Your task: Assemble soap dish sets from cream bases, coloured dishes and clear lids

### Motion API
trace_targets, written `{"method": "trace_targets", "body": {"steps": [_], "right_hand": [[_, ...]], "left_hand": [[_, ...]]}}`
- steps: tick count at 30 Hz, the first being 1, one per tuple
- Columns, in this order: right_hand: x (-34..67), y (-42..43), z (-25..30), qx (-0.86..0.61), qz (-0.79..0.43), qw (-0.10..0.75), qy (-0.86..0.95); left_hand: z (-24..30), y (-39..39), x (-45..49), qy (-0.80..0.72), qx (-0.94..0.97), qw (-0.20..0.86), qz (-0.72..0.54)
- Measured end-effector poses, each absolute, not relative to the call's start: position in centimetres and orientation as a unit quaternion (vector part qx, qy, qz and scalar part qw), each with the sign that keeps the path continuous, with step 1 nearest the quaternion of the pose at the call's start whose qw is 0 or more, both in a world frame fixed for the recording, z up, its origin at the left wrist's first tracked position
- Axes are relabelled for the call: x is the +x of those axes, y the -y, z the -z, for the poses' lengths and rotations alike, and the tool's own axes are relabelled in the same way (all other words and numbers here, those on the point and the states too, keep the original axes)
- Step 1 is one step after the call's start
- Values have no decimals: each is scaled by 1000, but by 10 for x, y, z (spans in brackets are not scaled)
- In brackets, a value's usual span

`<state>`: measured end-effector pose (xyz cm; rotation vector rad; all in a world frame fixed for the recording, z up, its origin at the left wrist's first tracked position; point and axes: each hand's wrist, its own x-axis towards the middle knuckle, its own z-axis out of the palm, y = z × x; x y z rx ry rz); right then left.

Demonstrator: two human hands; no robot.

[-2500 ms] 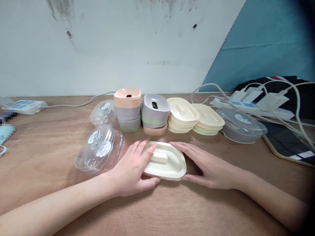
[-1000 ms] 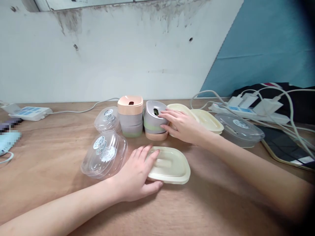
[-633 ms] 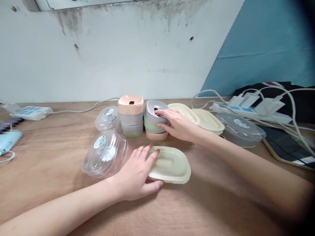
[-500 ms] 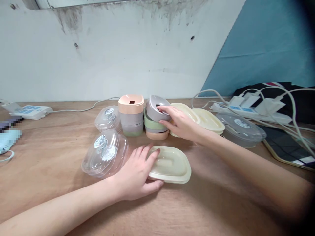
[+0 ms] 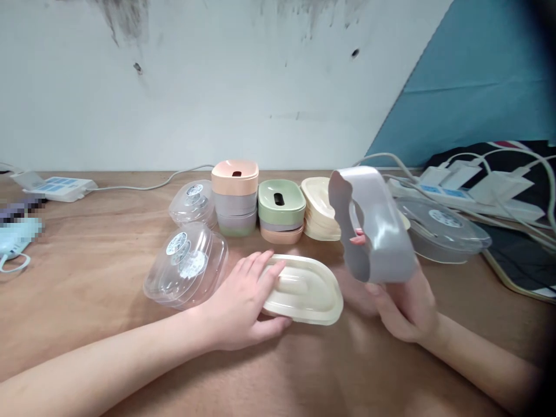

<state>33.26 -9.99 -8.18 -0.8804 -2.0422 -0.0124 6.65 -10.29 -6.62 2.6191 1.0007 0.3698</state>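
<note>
My right hand (image 5: pixel 406 307) grips a grey plastic cover (image 5: pixel 388 231) raised above the table on the right. It is tipped on its side, its slotted hole facing left, and a fingertip shows through the hole. My left hand (image 5: pixel 254 295) holds the left end of a cream oval plastic base (image 5: pixel 310 289), fingers on top and thumb along the front edge. Behind the base stands a stack topped by a green cover with a slot (image 5: pixel 281 200). Beside it on the left, a taller stack carries a peach cover (image 5: pixel 235 176) on top.
Clear plastic containers with round stickers (image 5: pixel 186 272) sit left of my left hand. More cream bases (image 5: pixel 320 217) are piled behind the grey cover. Farther right are a clear lidded container (image 5: pixel 447 229), a power strip with plugs and cables (image 5: pixel 499 185), and a dark tablet-like device (image 5: pixel 516 260).
My right hand has lifted the grey cover off the middle stack and brought it right and nearer, turning it over sideways. The green cover beneath is now exposed. My left hand stays on the cream base.
</note>
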Motion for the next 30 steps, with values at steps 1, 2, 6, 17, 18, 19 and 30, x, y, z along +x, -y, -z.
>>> {"method": "trace_targets", "body": {"steps": [1,2,6,17,18,19,30], "right_hand": [[333,102,82,-352,10,439,826],[333,103,82,-349,18,436,829],[326,100,74,-339,39,423,840],[321,100,61,-182,-24,284,941],[320,100,59,-180,-42,265,946],[319,100,58,-182,-59,249,949],[330,94,60,-222,-128,249,934]], "left_hand": [[66,103,67,-349,915,156,-128],[66,103,66,-350,915,156,-127],[68,103,65,-350,915,154,-127],[69,102,65,-344,886,237,-200],[69,102,65,-343,880,250,-213],[70,101,66,-340,875,261,-226],[68,99,68,-387,834,304,-249]]}}
